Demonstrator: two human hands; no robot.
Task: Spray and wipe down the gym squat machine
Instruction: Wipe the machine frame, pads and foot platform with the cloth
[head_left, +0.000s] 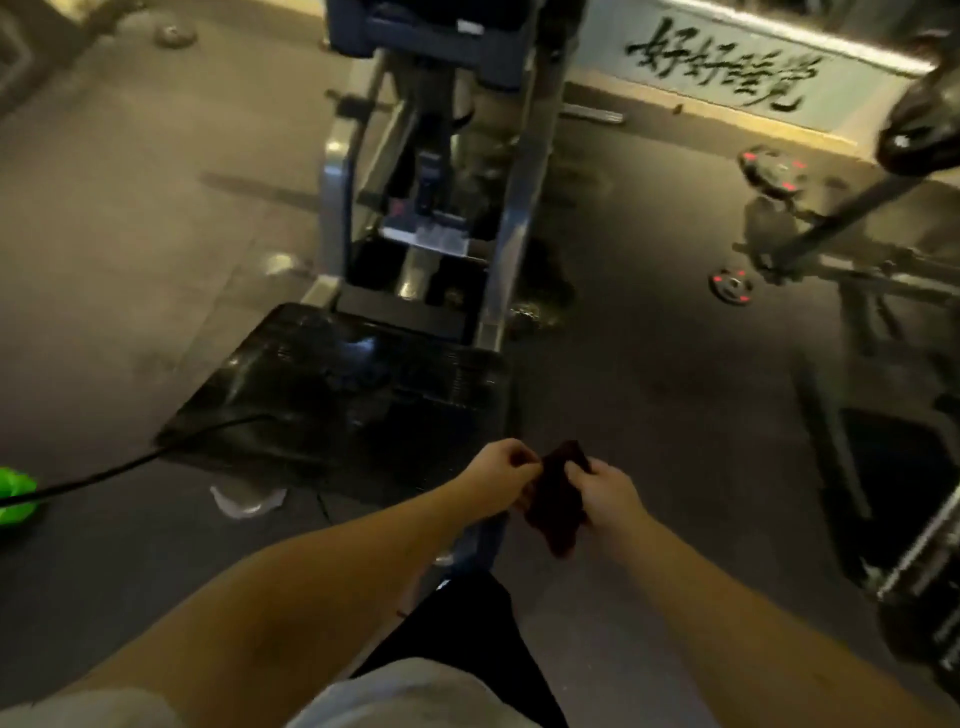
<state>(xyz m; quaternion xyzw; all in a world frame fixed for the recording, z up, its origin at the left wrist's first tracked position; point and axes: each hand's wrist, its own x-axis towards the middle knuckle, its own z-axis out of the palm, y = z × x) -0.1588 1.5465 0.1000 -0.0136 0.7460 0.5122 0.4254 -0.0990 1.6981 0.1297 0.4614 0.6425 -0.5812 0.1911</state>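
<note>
The 2 hands are held close together above the floor (675, 415), each pinching a dark red cloth (556, 512). The left hand (501, 475) is gripping its upper left edge with curled fingers. The right hand (605, 493) is clamping its right side, and the cloth is hanging between them. The squat machine (514, 208) is standing just ahead of the hands, its shiny black footplate (337, 384) lying beyond the left hand. Far left of that hand, a green object (13, 493) is sitting with a black cord (130, 463) running toward the footplate. 2 weight plates (731, 286) are lying well ahead of the right hand.
</note>
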